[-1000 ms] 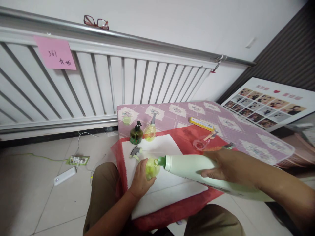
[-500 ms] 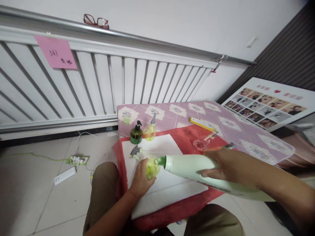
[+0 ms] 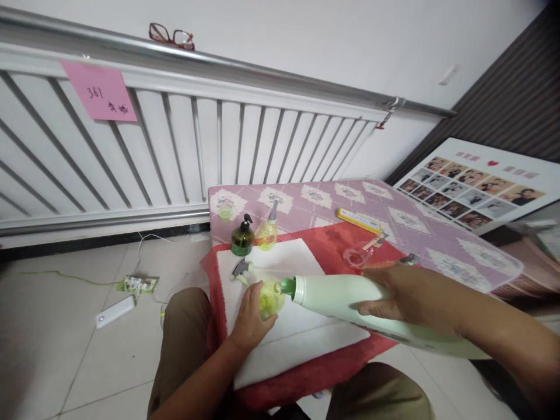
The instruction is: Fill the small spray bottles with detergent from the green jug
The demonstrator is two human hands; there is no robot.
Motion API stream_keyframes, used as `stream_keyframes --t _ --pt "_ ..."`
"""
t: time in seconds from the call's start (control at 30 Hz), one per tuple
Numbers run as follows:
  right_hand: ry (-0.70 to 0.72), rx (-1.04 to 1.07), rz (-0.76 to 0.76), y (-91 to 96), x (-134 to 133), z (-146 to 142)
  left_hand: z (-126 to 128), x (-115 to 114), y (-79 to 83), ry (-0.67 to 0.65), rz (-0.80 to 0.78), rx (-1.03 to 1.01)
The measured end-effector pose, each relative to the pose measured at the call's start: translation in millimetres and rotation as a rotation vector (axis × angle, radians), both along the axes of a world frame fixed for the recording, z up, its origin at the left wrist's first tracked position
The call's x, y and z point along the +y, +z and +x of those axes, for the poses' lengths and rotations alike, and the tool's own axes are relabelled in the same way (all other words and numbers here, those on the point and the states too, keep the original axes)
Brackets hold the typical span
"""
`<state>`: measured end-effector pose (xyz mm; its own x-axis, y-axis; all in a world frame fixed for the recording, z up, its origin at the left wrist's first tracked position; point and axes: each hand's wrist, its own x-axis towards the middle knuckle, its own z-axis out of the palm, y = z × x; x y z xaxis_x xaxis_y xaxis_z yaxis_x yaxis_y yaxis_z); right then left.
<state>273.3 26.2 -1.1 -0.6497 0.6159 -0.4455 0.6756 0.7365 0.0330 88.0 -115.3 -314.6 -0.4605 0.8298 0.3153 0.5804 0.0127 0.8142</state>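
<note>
My left hand is wrapped round a yellow-green spray bottle with its top off, over the white cloth. In my right hand lies a large pale green detergent bottle, tipped nearly flat with its mouth pointing left. That green spout meets the small bottle's opening. Whether liquid is running between them I cannot make out. Just beyond my left hand rests a grey trigger spray head with its tube on the cloth. Behind it stand a dark green pump bottle and another yellow-green spray bottle.
Under the white cloth is a red cloth on a purple patterned table. A yellow case and a roll of clear tape lie toward the right. A radiator runs behind. A power strip sits on the floor.
</note>
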Motion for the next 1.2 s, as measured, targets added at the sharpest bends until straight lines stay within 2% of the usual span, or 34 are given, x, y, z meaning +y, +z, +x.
stream_keyframes --t 1.2 --pt "-0.027 -0.024 -0.024 4.1 -3.8 -5.8 -0.1 -1.6 2.7 0.000 -0.007 0.005"
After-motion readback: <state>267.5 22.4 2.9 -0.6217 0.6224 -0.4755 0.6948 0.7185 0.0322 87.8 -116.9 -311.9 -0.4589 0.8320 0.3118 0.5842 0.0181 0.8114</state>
